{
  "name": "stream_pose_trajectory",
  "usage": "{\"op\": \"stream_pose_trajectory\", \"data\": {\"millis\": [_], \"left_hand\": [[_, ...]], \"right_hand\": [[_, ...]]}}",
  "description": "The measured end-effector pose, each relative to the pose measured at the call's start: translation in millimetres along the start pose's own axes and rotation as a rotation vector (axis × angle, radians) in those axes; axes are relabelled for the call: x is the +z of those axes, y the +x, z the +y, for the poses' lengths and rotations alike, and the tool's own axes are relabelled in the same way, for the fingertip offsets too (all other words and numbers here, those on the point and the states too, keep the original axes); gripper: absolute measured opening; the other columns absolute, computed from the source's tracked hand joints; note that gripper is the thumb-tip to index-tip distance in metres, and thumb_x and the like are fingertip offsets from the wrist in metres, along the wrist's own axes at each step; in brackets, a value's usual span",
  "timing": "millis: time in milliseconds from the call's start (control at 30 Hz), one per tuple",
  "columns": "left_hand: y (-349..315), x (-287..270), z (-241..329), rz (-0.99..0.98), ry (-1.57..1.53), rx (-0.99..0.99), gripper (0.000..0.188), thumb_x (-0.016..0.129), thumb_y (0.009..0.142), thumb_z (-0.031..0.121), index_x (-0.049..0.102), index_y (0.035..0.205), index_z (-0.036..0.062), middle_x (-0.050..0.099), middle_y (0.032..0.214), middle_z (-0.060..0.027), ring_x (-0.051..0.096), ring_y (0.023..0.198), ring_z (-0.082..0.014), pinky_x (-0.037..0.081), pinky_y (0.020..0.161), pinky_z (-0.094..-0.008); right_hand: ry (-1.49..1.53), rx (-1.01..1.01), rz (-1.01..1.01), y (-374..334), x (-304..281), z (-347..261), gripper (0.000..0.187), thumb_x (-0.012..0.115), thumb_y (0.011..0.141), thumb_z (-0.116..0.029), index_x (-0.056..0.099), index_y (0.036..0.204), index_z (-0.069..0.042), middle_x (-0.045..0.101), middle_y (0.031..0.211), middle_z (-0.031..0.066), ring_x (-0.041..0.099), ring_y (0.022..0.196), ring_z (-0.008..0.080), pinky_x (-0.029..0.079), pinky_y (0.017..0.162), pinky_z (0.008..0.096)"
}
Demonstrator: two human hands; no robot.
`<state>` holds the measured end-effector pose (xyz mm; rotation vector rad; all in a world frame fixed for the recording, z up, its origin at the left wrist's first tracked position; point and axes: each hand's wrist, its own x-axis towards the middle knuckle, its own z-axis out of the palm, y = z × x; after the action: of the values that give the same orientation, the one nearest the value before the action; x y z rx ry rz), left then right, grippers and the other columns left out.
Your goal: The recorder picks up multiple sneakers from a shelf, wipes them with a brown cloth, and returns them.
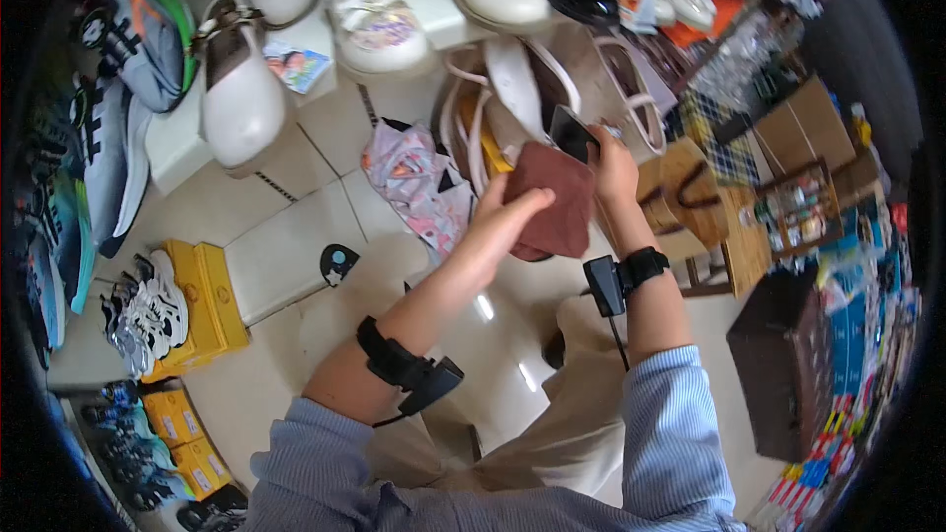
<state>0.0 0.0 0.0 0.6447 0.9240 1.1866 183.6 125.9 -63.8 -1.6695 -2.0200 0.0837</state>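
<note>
My left hand [501, 222] is closed on a folded reddish-brown cloth [554, 205], thumb on top and the other fingers mostly hidden behind it. Just beyond, my right hand [617, 169] grips a dark, flat, phone-like object [572, 134], its fingers partly hidden. Both hands are over the near side of an open beige bag [507, 79] with pale pink handles. Something yellow [495, 153] shows inside the bag. A pink patterned cloth [419, 182] hangs or lies to the left of it. Black straps with small boxes sit on both forearms.
White shoes [246, 103] line a pale ledge at the far side. Sports shoes [113, 148] fill the left, with yellow shoeboxes [209, 296] below. A wooden stool [739, 241], brown paper bag [687, 195] and dark brown box [778, 365] stand at the right.
</note>
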Motion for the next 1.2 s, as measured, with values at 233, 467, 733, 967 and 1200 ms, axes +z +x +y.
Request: {"op": "stream_pose_trajectory", "data": {"millis": [233,467,733,967,1200], "left_hand": [[18.6,-30.5,15.6,0.123,-0.082,0.119,0.056,0.064,0.075,0.025,0.039,0.118,-0.0006,0.052,0.110,-0.0130,0.051,0.102,-0.0195,0.041,0.086,-0.0309],[22.8,-46.1,26.7,0.176,-0.014,0.153,0.058,0.063,0.076,0.026,0.037,0.120,-0.0003,0.050,0.112,-0.0117,0.049,0.102,-0.0179,0.040,0.087,-0.0303],[10.2,-58.4,38.7,0.178,-0.071,0.205,0.053,0.063,0.076,0.024,0.038,0.116,0.0005,0.052,0.107,-0.0118,0.052,0.098,-0.0181,0.042,0.084,-0.0289],[-29.6,-71.6,45.6,0.096,-0.120,0.217,0.044,0.059,0.077,0.020,0.042,0.114,0.0017,0.054,0.108,-0.0113,0.056,0.095,-0.0198,0.046,0.081,-0.0317],[-122.3,-66.5,45.3,0.099,-0.048,0.396,0.052,0.058,0.079,0.018,0.037,0.124,0.0017,0.048,0.118,-0.0084,0.046,0.108,-0.0179,0.036,0.092,-0.0300]], "right_hand": [[-0.118,-0.148,-0.171,85.0,104.3,-23.6,0.017,0.053,0.074,-0.012,0.055,0.091,-0.009,0.061,0.081,0.0177,0.059,0.080,0.0343,0.046,0.069,0.0447],[0.175,0.033,-0.243,129.7,164.5,5.9,0.033,0.049,0.070,-0.006,0.055,0.102,0.000,0.057,0.101,0.0231,0.054,0.095,0.0365,0.043,0.081,0.0410],[0.377,-0.006,-0.213,110.4,96.6,15.8,0.042,0.056,0.077,-0.013,0.045,0.115,0.002,0.051,0.113,0.0221,0.050,0.104,0.0338,0.039,0.089,0.0376],[0.846,-0.541,0.213,-76.3,-184.2,-169.9,0.023,0.068,0.071,-0.016,0.059,0.089,-0.004,0.053,0.094,0.0083,0.052,0.089,0.0214,0.042,0.078,0.0327],[1.260,-0.796,0.372,-205.6,-332.7,-270.5,0.035,0.073,0.067,-0.035,0.057,0.097,-0.027,0.024,0.128,0.0080,0.034,0.113,0.0239,0.038,0.084,0.0390]]}}
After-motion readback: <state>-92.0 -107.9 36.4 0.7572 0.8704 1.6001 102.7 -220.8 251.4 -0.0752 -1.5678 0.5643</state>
